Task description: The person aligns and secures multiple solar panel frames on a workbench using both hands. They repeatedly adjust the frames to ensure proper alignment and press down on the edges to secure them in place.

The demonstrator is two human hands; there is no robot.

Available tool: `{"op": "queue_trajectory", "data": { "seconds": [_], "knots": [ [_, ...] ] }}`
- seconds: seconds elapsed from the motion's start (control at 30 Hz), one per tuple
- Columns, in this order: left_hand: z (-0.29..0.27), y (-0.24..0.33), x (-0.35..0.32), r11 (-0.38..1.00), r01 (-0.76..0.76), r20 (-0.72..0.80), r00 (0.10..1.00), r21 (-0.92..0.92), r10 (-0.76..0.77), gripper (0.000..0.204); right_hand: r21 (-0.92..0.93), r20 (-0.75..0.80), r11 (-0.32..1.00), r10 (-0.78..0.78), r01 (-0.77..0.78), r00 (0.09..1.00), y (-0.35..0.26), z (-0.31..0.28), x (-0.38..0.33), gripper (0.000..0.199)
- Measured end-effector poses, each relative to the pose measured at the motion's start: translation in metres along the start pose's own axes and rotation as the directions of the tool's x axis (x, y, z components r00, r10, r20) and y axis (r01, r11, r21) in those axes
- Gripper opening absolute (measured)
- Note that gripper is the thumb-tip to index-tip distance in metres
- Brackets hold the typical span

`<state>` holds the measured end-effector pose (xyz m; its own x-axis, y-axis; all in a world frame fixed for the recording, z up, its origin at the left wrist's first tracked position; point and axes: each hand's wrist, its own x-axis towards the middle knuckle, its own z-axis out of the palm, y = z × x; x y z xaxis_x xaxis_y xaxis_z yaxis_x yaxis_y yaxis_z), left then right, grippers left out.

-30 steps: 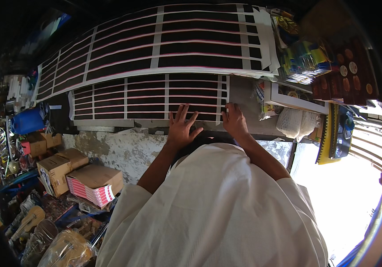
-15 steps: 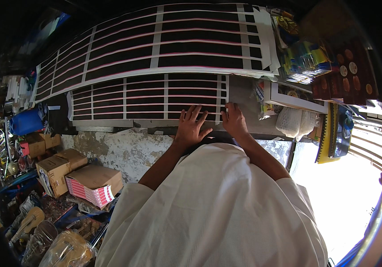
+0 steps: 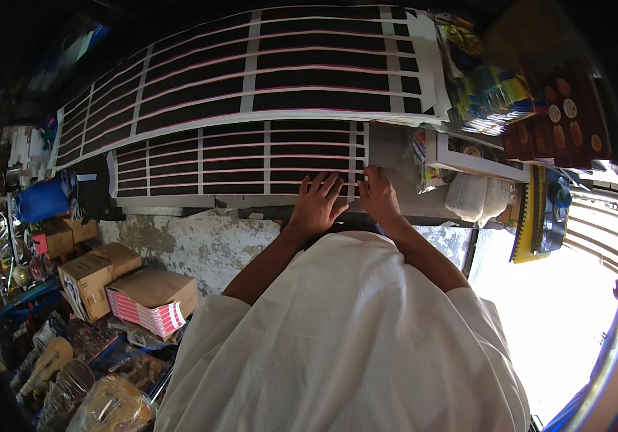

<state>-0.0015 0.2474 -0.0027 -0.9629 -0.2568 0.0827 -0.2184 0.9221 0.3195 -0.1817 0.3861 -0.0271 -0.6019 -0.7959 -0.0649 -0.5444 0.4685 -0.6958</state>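
A long printed sheet (image 3: 233,160), dark panels divided by white and pink strips, lies on the grey worktop in front of me. My left hand (image 3: 316,205) rests flat on its near edge towards the right end, palm down with the fingers slightly spread. Beside it my right hand (image 3: 381,197) touches the sheet's right end, thumb apart from the bent fingers; nothing shows lifted in it. Just behind, a larger stack of similar sheets (image 3: 323,78) overlaps the far side of the smaller sheet.
A white frame-like piece (image 3: 476,158) and bubble-wrapped items (image 3: 478,196) sit right of the worktop. Colourful packets (image 3: 492,97) lie behind them. Below left are cardboard boxes (image 3: 154,286) and plastic-wrapped goods (image 3: 111,403). A peeling wall (image 3: 194,237) drops below the worktop edge.
My left hand has slid a little to the right along the sheet, closer to my right hand, its fingers drawn nearer together. The right hand stays at the sheet's end.
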Motion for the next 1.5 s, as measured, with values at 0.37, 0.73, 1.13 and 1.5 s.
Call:
{"op": "queue_trajectory", "data": {
  "seconds": [0.37,0.73,1.13,1.5],
  "knots": [
    [0.025,-0.013,0.038,0.981,0.062,-0.169,0.981,-0.182,-0.093,0.024,0.015,-0.018,0.999,-0.039,0.039,0.999,0.0,-0.002,-0.002,0.028],
    [0.028,-0.013,0.05,0.968,0.014,-0.209,0.975,-0.252,-0.068,0.019,0.01,-0.005,1.0,-0.016,0.016,1.0,-0.003,-0.006,-0.002,0.028],
    [0.011,-0.007,0.08,0.982,-0.13,-0.031,0.991,-0.14,0.127,0.024,0.018,-0.024,1.0,0.001,0.0,1.0,0.002,-0.002,0.0,0.029],
    [0.017,-0.005,0.103,0.97,-0.244,0.184,0.953,-0.01,0.242,0.02,-0.021,0.059,0.997,0.075,-0.074,0.995,-0.002,-0.006,0.003,0.03]
  ]
}}
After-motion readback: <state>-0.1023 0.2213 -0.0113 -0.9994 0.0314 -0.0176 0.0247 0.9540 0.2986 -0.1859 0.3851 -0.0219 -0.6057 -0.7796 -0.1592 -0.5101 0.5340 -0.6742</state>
